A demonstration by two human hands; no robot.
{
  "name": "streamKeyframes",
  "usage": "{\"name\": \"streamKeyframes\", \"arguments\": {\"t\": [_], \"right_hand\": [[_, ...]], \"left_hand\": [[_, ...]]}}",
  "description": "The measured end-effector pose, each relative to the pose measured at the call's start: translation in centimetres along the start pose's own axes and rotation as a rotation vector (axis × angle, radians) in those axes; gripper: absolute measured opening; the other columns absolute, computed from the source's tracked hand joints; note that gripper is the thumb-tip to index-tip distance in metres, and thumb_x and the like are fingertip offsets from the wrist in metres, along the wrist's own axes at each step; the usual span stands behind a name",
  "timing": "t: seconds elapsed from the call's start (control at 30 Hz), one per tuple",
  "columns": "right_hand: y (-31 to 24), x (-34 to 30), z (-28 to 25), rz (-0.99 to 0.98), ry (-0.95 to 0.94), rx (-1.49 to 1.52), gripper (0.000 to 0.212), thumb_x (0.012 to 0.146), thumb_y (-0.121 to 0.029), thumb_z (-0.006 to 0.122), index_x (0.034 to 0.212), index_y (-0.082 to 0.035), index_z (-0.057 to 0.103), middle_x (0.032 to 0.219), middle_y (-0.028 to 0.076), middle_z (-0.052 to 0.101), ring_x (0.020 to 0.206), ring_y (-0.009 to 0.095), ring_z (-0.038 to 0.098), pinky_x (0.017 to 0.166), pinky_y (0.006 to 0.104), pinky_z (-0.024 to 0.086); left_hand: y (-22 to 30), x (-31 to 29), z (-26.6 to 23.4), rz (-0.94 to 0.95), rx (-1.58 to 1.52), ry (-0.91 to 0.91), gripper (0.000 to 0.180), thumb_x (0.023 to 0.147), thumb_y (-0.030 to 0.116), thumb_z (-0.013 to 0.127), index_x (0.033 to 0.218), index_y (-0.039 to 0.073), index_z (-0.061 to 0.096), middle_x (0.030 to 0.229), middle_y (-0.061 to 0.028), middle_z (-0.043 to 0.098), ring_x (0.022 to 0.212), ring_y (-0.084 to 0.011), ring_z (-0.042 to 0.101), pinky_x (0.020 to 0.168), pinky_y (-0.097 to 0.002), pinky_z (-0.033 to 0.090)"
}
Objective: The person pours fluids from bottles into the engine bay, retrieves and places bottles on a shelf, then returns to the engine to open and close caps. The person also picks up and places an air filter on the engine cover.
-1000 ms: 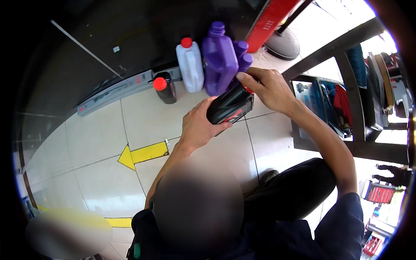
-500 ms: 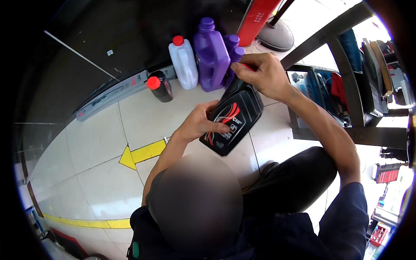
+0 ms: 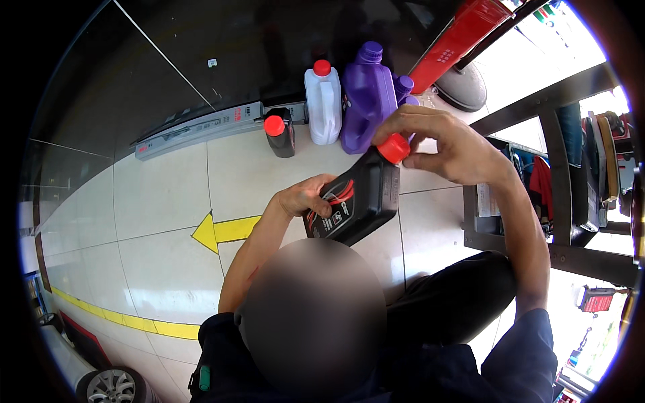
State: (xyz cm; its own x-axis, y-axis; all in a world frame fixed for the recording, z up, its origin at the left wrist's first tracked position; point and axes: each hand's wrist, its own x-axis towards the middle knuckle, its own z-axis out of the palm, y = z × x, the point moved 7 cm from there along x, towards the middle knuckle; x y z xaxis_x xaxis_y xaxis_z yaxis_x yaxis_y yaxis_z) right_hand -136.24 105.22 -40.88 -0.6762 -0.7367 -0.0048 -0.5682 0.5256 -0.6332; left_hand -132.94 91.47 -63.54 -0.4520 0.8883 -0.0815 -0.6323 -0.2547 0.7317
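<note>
At the lower left we see a car wheel [image 3: 113, 388] at the edge of the pale tiled floor [image 3: 161, 201]. Further right, a long grey box [image 3: 195, 132] lies along a dark panel [image 3: 168, 40], and a yellow arrow [image 3: 236, 230] marks the tiles. Next, a small black bottle [image 3: 283, 140] with a red top stands upright. Our left hand [image 3: 306, 200] grips the side of a larger black bottle [image 3: 363, 201], thumb across its printed face; we hold it tilted above the floor, neck up and to the right. Behind it stand a white jug [image 3: 324, 111] and a purple jug [image 3: 369, 101]. Our right hand [image 3: 447, 144] pinches the bottle's red cap [image 3: 394, 148] between thumb and fingers. Beyond are smaller purple bottles [image 3: 403, 86], a red stand [image 3: 457, 50] and a dark rack [image 3: 556, 171].
</note>
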Motion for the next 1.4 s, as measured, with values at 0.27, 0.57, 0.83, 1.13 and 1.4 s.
{"name": "streamKeyframes", "arguments": {"t": [0.27,0.57,0.83,1.13,1.4], "right_hand": [[0.1,0.3,1.1,0.324,-0.160,-0.020,0.043,0.075,0.005,0.072,0.116,-0.007,0.065,0.121,0.011,0.063,0.115,0.027,0.060,0.093,0.0381,0.053],[1.2,-0.7,1.1,0.459,-0.106,0.083,0.042,0.075,-0.001,0.076,0.114,-0.002,0.062,0.112,0.013,0.063,0.104,0.027,0.064,0.082,0.0381,0.054],[1.7,-1.4,-1.1,0.128,0.141,0.235,0.037,0.070,0.007,0.069,0.104,-0.003,0.060,0.114,0.011,0.061,0.115,0.026,0.059,0.091,0.0382,0.053],[-0.8,-0.5,3.4,0.003,-0.086,0.228,0.064,0.070,-0.024,0.085,0.126,-0.008,0.058,0.102,0.010,0.065,0.084,0.023,0.062,0.080,0.0375,0.051],[-4.5,1.0,1.3,-0.083,0.016,0.087,0.055,0.065,-0.028,0.087,0.109,-0.002,0.069,0.078,0.011,0.059,0.071,0.028,0.059,0.063,0.0374,0.046]], "left_hand": [[-1.2,-0.4,-0.9,-0.057,-0.023,-0.035,0.076,0.052,0.021,0.092,0.117,-0.004,0.060,0.103,-0.0058,0.070,0.091,-0.0135,0.067,0.085,-0.0268,0.054],[-1.5,-0.5,-1.6,-0.058,-0.013,-0.054,0.074,0.052,0.023,0.092,0.114,-0.004,0.062,0.101,-0.0051,0.070,0.089,-0.0134,0.067,0.082,-0.0259,0.053],[-3.4,-1.5,-3.6,-0.037,-0.029,0.017,0.078,0.047,0.021,0.093,0.115,-0.003,0.061,0.100,-0.0051,0.070,0.087,-0.0126,0.065,0.081,-0.0276,0.054],[3.9,-0.2,0.8,0.020,0.380,-0.188,0.100,0.036,-0.010,0.090,0.130,0.002,0.057,0.114,-0.0064,0.068,0.108,-0.0152,0.060,0.097,-0.0332,0.050],[5.3,0.3,1.5,-0.296,0.532,-0.212,0.096,0.051,-0.007,0.084,0.138,0.000,0.046,0.122,-0.0126,0.063,0.112,-0.0194,0.060,0.095,-0.0347,0.051]]}}
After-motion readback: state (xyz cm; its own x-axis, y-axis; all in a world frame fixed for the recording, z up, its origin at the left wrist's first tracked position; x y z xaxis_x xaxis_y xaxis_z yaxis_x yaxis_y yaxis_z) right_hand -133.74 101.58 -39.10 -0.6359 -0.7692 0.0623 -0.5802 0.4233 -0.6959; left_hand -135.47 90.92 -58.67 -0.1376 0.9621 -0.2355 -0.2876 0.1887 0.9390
